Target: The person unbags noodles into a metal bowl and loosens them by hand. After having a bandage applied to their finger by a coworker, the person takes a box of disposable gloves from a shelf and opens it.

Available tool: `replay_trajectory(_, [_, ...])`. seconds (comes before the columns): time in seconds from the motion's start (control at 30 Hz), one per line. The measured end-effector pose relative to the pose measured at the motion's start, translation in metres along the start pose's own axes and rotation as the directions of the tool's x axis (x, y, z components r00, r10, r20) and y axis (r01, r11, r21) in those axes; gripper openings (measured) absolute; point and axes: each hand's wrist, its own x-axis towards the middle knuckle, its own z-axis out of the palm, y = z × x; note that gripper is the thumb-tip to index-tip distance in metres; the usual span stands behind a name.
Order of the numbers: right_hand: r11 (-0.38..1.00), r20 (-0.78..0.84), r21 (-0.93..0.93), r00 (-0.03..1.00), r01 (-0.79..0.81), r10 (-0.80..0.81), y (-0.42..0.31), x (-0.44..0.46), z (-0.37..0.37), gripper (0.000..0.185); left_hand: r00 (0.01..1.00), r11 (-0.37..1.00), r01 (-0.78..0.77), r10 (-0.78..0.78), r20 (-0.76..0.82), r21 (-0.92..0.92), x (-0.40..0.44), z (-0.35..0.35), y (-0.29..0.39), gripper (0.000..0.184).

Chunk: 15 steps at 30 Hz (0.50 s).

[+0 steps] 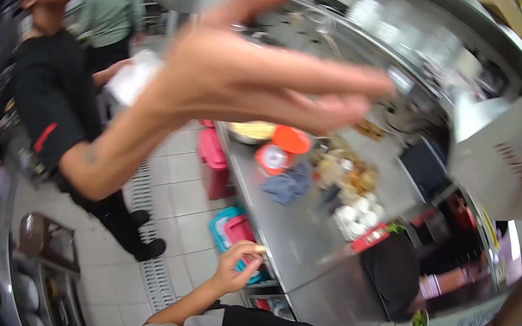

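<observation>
My left hand (238, 266) is closed in a pinch by the steel counter's front edge, holding a small pale piece (259, 249) whose kind I cannot make out. My right forearm (516, 298) runs up the right edge of the view; the hand itself does not show. Close to the camera, a co-worker's outstretched hand (252, 77) blurs across the upper middle. Below it on the steel counter (277, 246) are an orange kitchen scale (273, 158), a blue-grey cloth (287, 184), a tray of white cups or eggs (359, 215) and a dark round board or pan (389, 270).
The co-worker in black (50, 78) stands at left, another person in green (114, 8) behind. Pink (213, 164) and teal (222, 223) bins stand beside the counter. A printed sheet or box (506, 154) hangs at right. A floor drain grate (156, 277) crosses the tiles.
</observation>
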Motion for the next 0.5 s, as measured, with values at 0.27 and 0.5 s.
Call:
replay_trajectory(0.27, [0.398,0.601,0.545,0.674,-0.738,0.429,-0.248,0.019,0.223,0.008,0.962,0.935,0.123,-0.030,-0.272,0.334,-0.054,-0.133,0.049,0.025])
replay_trajectory(0.5, [0.410,0.239,0.863,0.954,-0.295,0.183,-0.359,0.088,0.300,0.010,0.804,0.782,0.324,0.069,-0.590,0.532,-0.103,-0.207,0.090,0.024])
